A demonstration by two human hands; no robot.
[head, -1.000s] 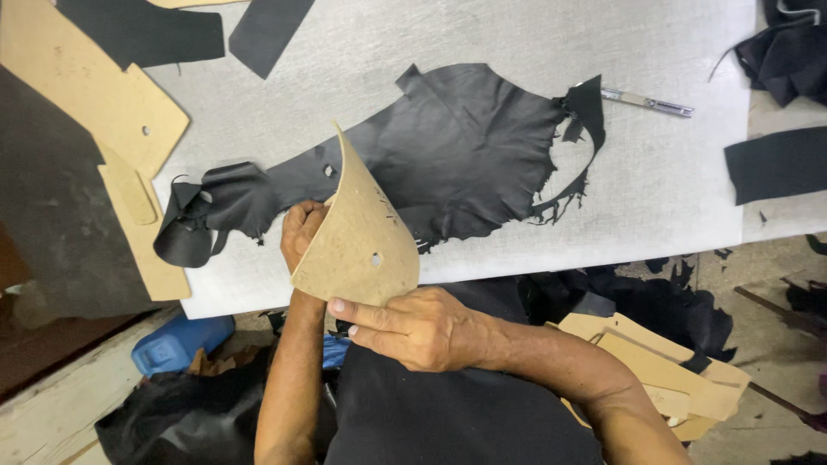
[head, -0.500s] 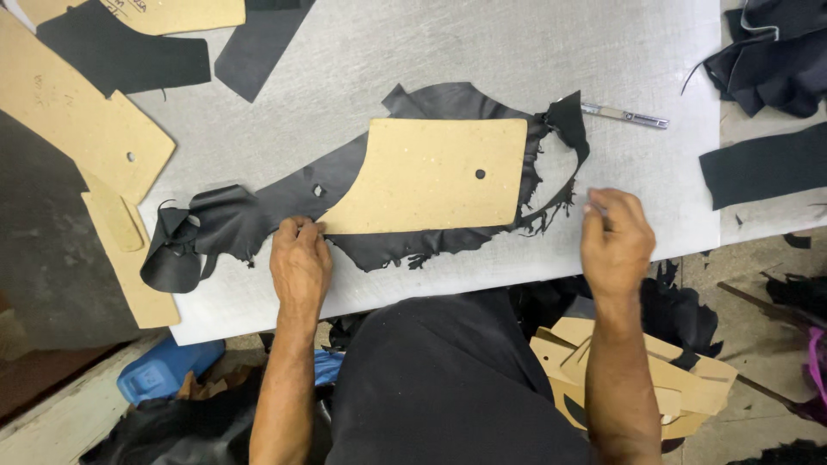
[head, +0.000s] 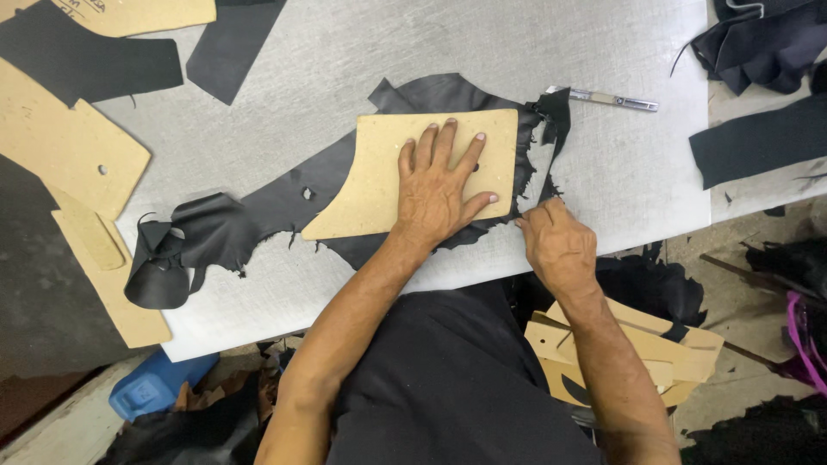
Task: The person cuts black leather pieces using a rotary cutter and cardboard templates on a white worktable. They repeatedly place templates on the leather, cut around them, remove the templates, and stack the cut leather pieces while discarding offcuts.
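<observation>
- Template (head: pixel 379 185): tan board, one small hole, lying flat on the leather near the counter's front edge. We judge it stiff, light, apt to slide; best pressed from above.
- Leather (head: pixel 258 211): black hide, ragged-edged, spread across the counter (head: pixel 345 60), left end curled. We judge it soft and limp; best taken by an edge.
- Left hand (head: pixel 439 185): fingers spread wide, palm flat on the template, gripping nothing.
- Right hand (head: pixel 556 245): fingers curled shut at the leather's ragged right edge; we take it to be pinching the edge, though the hold itself is hidden.
- Knife (head: pixel 612 100): slim metal, beyond the leather's right tip.
- Spare templates (head: pixel 69 146): far left.
- Black offcuts (head: pixel 758 142): right.
</observation>
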